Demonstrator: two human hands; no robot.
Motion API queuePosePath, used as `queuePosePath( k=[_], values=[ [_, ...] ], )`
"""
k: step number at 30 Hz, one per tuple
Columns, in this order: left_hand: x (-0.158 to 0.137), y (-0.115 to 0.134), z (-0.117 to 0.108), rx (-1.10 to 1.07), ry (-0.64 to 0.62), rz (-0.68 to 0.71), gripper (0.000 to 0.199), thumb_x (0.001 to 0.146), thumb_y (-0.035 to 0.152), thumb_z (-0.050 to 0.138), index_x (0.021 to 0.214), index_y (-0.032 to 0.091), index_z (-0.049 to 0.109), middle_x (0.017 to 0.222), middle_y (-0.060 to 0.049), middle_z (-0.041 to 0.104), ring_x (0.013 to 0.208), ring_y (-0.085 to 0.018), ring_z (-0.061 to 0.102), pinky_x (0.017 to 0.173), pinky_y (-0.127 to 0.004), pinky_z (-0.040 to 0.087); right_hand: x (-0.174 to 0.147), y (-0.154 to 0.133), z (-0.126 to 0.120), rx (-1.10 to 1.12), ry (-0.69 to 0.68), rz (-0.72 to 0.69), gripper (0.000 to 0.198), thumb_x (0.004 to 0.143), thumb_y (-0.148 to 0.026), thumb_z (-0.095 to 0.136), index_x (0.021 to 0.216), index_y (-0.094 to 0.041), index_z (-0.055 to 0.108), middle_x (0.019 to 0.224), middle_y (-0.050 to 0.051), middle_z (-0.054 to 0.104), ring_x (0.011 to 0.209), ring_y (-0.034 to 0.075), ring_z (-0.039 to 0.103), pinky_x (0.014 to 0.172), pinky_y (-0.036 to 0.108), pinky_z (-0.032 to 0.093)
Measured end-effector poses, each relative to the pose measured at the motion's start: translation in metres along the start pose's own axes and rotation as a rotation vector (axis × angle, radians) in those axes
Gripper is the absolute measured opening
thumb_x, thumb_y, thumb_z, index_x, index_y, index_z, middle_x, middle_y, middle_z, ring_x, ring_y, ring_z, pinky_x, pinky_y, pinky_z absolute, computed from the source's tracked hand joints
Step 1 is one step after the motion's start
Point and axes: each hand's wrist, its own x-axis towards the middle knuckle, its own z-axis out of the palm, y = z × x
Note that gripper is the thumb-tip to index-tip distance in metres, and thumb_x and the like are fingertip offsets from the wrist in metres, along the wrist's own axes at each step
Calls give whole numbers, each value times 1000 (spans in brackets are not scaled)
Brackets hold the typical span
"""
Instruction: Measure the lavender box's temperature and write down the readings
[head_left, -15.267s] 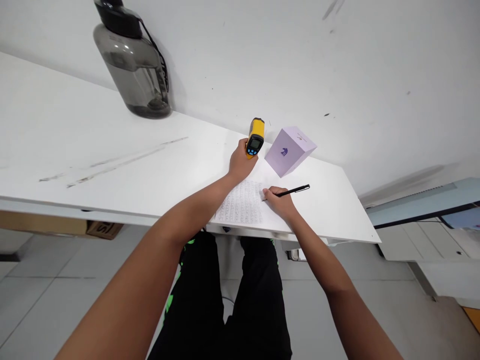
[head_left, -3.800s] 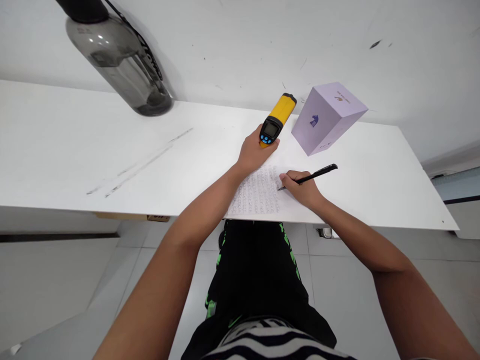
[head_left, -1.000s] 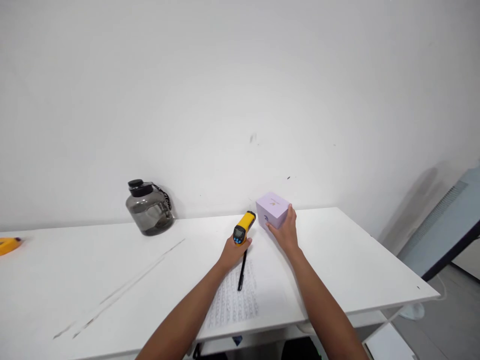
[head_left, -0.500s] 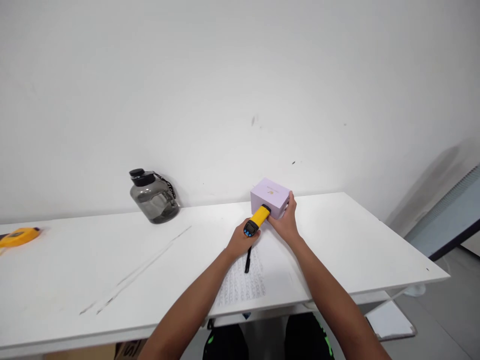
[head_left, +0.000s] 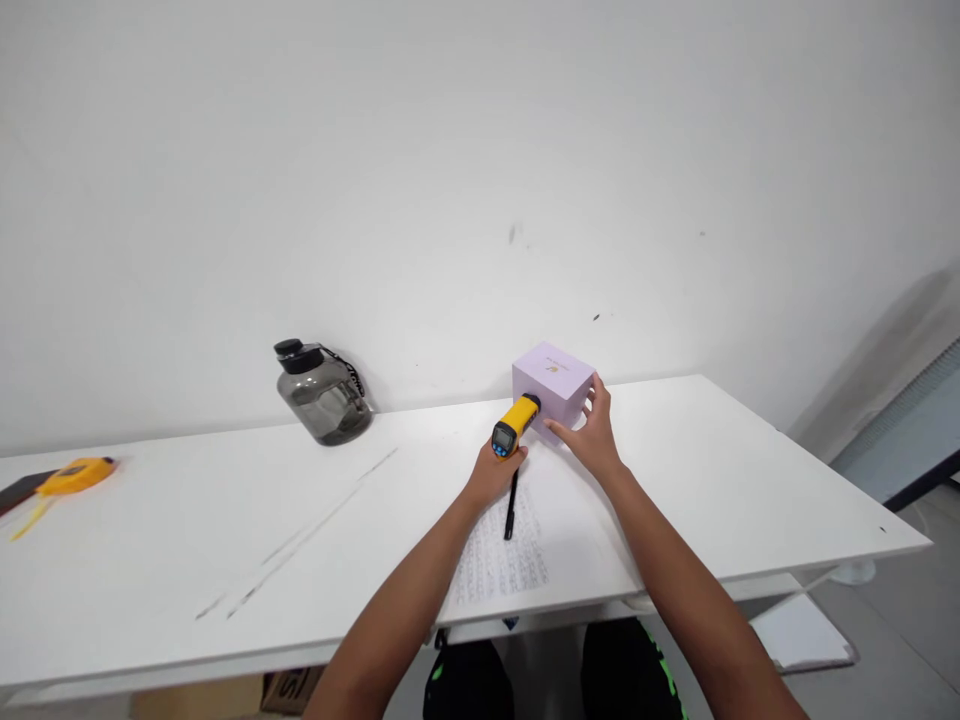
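Note:
My left hand (head_left: 495, 474) is closed round the handle of a yellow and black infrared thermometer (head_left: 517, 412). Its small screen faces me, and its front end is at the near side of a lilac box (head_left: 553, 372); whether they touch I cannot tell. The box has a gold mark on its top. At its right end, my right hand (head_left: 596, 432) grips the box, thumb on the near face and fingers round the right side. Below my left hand, a black pen (head_left: 511, 512) lies on a sheet of paper (head_left: 502, 560) covered with writing.
A grey see-through water bottle (head_left: 324, 400) with a black lid stands by the wall, left of my hands. Farther left are a yellow tape measure (head_left: 84, 474) and a dark flat object (head_left: 26, 490). The white table (head_left: 772, 480) ends at the right.
The box now looks more tilted, with more of its near face showing, and my right thumb has shifted on it. The whole view has shifted slightly, bringing more of the left end into sight.

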Motion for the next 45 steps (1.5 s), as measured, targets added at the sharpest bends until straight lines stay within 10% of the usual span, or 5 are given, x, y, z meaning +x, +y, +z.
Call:
queuePosePath(
  k=[45],
  values=[
    [7, 3, -6, -69, -126, -76, 34, 57, 35, 80, 81, 15, 65, 74, 0, 60, 74, -15, 56, 72, -31, 45, -4, -1, 1, -294, 79, -208, 89, 86, -70, 60, 156, -27, 28, 154, 20, 33, 144, 37, 42, 109, 59, 49]
  ],
)
